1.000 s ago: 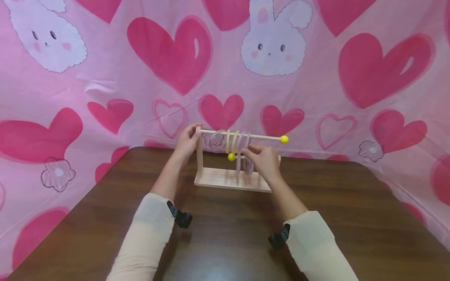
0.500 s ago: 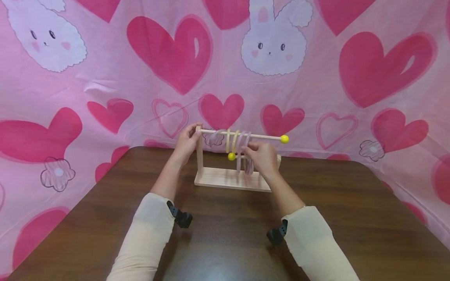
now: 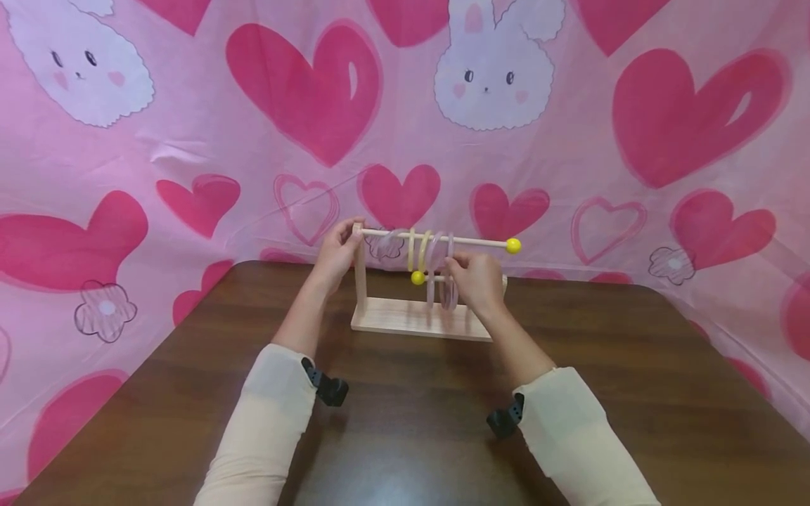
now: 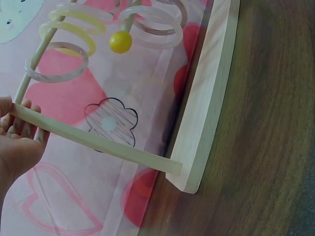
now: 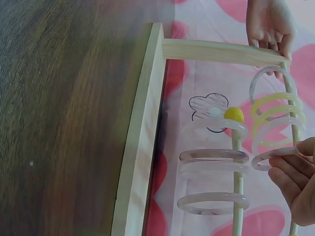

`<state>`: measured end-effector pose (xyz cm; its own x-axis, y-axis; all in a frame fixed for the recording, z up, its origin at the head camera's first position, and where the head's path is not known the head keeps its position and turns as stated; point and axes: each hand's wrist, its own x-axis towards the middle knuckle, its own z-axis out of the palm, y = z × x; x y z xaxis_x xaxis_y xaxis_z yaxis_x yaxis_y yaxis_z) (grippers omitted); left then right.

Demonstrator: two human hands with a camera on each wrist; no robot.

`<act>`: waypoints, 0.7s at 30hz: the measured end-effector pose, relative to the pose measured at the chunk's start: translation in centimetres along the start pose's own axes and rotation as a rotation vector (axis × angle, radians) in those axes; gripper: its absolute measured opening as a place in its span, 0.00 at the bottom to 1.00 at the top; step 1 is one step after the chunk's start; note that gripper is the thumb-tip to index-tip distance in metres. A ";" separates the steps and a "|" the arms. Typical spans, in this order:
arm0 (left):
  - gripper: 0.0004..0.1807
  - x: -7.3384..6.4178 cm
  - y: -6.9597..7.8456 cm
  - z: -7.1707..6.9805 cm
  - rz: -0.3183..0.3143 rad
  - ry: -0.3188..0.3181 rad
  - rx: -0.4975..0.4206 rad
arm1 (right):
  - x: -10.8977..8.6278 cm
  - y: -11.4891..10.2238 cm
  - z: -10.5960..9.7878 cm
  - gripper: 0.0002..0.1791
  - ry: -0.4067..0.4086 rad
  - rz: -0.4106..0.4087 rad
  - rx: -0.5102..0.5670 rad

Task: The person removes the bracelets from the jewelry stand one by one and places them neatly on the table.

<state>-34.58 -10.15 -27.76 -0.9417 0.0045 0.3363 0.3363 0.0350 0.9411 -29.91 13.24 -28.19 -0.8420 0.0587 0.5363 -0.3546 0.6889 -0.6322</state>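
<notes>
A pale wooden bangle stand [image 3: 405, 320] carries an upper rod [image 3: 484, 242] and a shorter lower rod [image 5: 238, 184], each tipped with a yellow ball. My left hand [image 3: 335, 258] holds the top of the left post [image 4: 98, 141], its fingers behind the wood. On the upper rod hang yellow bangles [image 5: 270, 102] and translucent pale ones. With thumb and fingers, my right hand [image 3: 481, 282] pinches a pale purplish bangle [image 5: 265, 156], the one nearest the rod's ball end. Several translucent and marbled bangles [image 5: 214, 156] hang from the lower rod.
The stand is on a dark brown wooden table [image 3: 405, 422]. Behind it hangs a pink cloth [image 3: 405, 140] printed with hearts and rabbits. A small black camera [image 3: 332, 391] is strapped to the left wrist, another [image 3: 504, 419] to the right.
My right hand has shifted slightly right along the upper rod, with the pinched bangle now a little farther from its neighbour. My left hand keeps its place on the post.
</notes>
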 end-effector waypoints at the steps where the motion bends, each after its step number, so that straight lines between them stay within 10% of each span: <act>1: 0.19 0.0 0.0 0.0 -0.004 -0.001 0.000 | 0.0 -0.1 -0.1 0.09 0.002 -0.003 -0.005; 21: 0.19 0.2 0.0 -0.1 0.000 -0.010 -0.005 | 0.0 -0.1 -1.0 0.08 0.130 -0.145 -0.003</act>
<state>-34.74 -10.23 -27.68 -0.9418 0.0149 0.3360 0.3363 0.0295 0.9413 -29.48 13.89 -27.54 -0.7226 0.0508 0.6894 -0.4674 0.6990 -0.5413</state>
